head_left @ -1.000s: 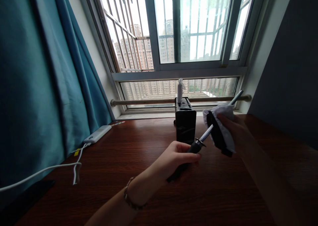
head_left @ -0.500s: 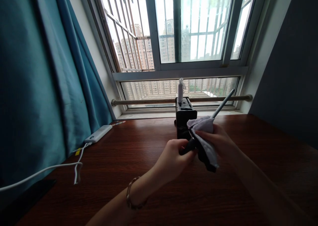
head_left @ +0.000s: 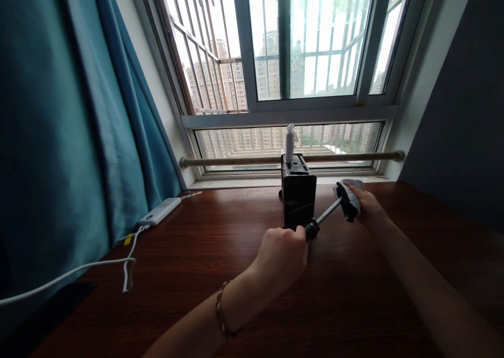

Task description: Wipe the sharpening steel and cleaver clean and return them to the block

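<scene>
My left hand (head_left: 284, 255) is closed round the black handle of a metal rod (head_left: 329, 211), which slants up to the right. The kind of tool is not certain; it resembles a sharpening steel. My right hand (head_left: 369, 207) is closed on a bunched white and black cloth (head_left: 349, 198), wrapped about the far part of the rod. The cloth hides the rod's tip. Just behind my left hand stands a black upright holder (head_left: 299, 200) with slots in its top. A slim white object (head_left: 290, 144) with clear plastic at its top sticks up from it.
Both hands are above a dark red-brown wooden table (head_left: 205, 274). At left lie a white power strip (head_left: 160, 212) and a white cable (head_left: 86, 264), beside a blue curtain (head_left: 122, 137). Behind the table, a horizontal rail (head_left: 236, 161) crosses in front of the barred window.
The cloth and my right hand have slid up the rod, away from the handle, to the right. The rod has tipped lower, and its lower part now shows bare.
</scene>
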A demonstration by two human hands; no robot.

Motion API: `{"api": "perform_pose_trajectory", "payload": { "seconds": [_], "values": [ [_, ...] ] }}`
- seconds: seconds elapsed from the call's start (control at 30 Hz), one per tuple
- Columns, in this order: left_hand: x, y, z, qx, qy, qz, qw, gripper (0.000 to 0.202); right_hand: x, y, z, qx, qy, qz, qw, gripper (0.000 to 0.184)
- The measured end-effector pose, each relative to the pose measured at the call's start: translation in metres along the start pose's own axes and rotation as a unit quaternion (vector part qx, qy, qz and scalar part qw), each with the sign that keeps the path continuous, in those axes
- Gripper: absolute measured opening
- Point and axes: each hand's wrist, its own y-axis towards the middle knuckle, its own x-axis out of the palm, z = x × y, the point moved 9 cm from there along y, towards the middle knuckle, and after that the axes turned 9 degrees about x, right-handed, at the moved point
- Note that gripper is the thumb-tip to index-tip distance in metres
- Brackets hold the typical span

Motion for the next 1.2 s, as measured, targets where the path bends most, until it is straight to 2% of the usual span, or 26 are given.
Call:
{"api": "perform_pose_trajectory", "payload": {
  "seconds": [0.17, 0.27, 0.33, 0.4, 0.47, 0.5, 0.6, 0.73, 0.77, 0.8, 0.9, 0.93, 1.07, 1.13, 1.2],
  "values": [
    [0.006, -0.003, 0.002, -0.003, -0.092, -0.031, 0.995, 0.021, -0.032, 0.014, -0.013, -0.05, 0.028, 0.083, 0.995, 0.009],
    [0.01, -0.002, -0.004, -0.023, -0.234, -0.029, 0.971, 0.022, -0.037, 0.022, -0.006, -0.046, 0.023, 0.099, 0.994, 0.007],
    [0.017, -0.002, -0.006, -0.042, -0.391, -0.042, 0.919, 0.024, -0.041, 0.028, 0.0, -0.039, 0.015, 0.107, 0.993, 0.007],
    [0.027, -0.003, 0.002, -0.05, -0.551, -0.087, 0.828, 0.038, -0.046, 0.033, 0.005, -0.031, 0.005, 0.119, 0.992, 0.008],
    [0.029, -0.005, 0.013, -0.039, -0.648, -0.123, 0.75, 0.047, -0.05, 0.036, 0.01, -0.025, -0.004, 0.126, 0.992, 0.009],
    [0.027, -0.005, 0.017, -0.029, -0.672, -0.128, 0.729, 0.05, -0.052, 0.037, 0.012, -0.023, -0.008, 0.128, 0.991, 0.01],
    [0.015, -0.003, 0.02, 0.006, -0.709, -0.112, 0.696, 0.056, -0.053, 0.037, 0.017, -0.021, -0.017, 0.134, 0.991, 0.013],
    [-0.003, 0.0, 0.02, 0.06, -0.785, -0.072, 0.613, 0.067, -0.052, 0.035, 0.019, -0.034, -0.023, 0.145, 0.989, 0.014],
    [-0.006, 0.001, 0.017, 0.059, -0.789, -0.05, 0.61, 0.067, -0.051, 0.034, 0.018, -0.044, -0.024, 0.148, 0.988, 0.015],
    [-0.008, 0.002, 0.011, 0.048, -0.783, -0.023, 0.62, 0.064, -0.052, 0.034, 0.016, -0.057, -0.024, 0.151, 0.987, 0.015],
    [-0.01, 0.002, -0.009, -0.013, -0.732, 0.07, 0.677, 0.043, -0.051, 0.032, 0.009, -0.101, -0.026, 0.155, 0.982, 0.017],
    [-0.013, 0.001, -0.016, -0.028, -0.72, 0.103, 0.686, 0.036, -0.05, 0.03, 0.006, -0.114, -0.027, 0.155, 0.981, 0.018],
    [-0.029, -0.002, -0.038, -0.038, -0.689, 0.205, 0.695, 0.023, -0.04, 0.012, -0.013, -0.155, -0.036, 0.155, 0.975, 0.025],
    [-0.04, -0.004, -0.049, -0.029, -0.667, 0.237, 0.706, 0.023, -0.031, -0.003, -0.025, -0.167, -0.035, 0.146, 0.975, 0.027],
    [-0.05, -0.007, -0.057, -0.008, -0.66, 0.258, 0.706, 0.025, -0.021, -0.017, -0.035, -0.17, -0.035, 0.133, 0.976, 0.028]
  ]
}}
